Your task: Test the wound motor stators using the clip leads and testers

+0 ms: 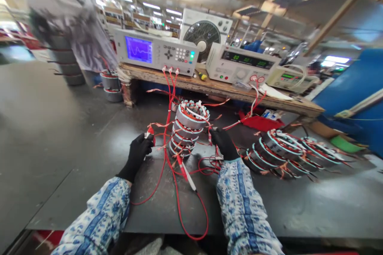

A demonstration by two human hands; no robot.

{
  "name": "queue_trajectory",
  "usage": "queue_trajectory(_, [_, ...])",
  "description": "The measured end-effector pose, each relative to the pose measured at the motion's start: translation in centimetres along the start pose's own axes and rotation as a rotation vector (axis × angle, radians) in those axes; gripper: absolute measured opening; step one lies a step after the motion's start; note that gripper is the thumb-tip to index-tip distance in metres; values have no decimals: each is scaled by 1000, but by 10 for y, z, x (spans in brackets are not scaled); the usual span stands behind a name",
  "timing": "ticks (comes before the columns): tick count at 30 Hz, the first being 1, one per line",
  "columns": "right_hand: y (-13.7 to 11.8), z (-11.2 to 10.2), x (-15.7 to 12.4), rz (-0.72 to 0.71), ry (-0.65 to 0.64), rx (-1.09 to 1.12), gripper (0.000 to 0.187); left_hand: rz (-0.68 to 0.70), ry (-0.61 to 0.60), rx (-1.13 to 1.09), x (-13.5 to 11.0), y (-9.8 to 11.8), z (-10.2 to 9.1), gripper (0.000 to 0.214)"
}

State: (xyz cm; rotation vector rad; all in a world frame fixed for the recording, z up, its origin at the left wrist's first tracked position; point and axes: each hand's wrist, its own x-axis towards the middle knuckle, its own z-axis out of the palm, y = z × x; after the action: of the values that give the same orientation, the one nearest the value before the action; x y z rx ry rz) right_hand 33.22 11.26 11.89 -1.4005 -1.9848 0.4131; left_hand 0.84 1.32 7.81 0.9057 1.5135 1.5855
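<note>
Stator stacks (pixel 278 155) beside red test leads (pixel 167 91)

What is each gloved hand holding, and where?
The left hand pinches a red test clip by its body; the right hand at stator leads: grip unclear.

Between your hands stands a stack of wound motor stators (pixel 187 129), grey rings edged in pale blue, with red-sleeved leads sticking out all around. Your black-gloved left hand (pixel 136 157) pinches a red test clip (pixel 150 133) just left of the stack, and your right hand (pixel 223 143) closes on a stator lead (pixel 210 137) at its right side. A red test cable with a white probe (pixel 186 173) lies just below the stack, nearer your right hand. More wound stators (pixel 278 155) lie in a row on their sides beyond that hand.
</note>
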Motion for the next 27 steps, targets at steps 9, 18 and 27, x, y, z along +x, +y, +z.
queue_trajectory(9, [-18, -7, -7, 89, -24, 231, 42, 37, -9, -32, 2, -5, -2, 51])
queue_trajectory(18, [-8, -5, -5, -14, -6, 211, 53, -22, -12, -167, 8, -9, 0, 44])
queue_trajectory(27, [-21, 31, -75, -3, -172, 284, 51, -480, -195, -508, -15, -23, -35, 23])
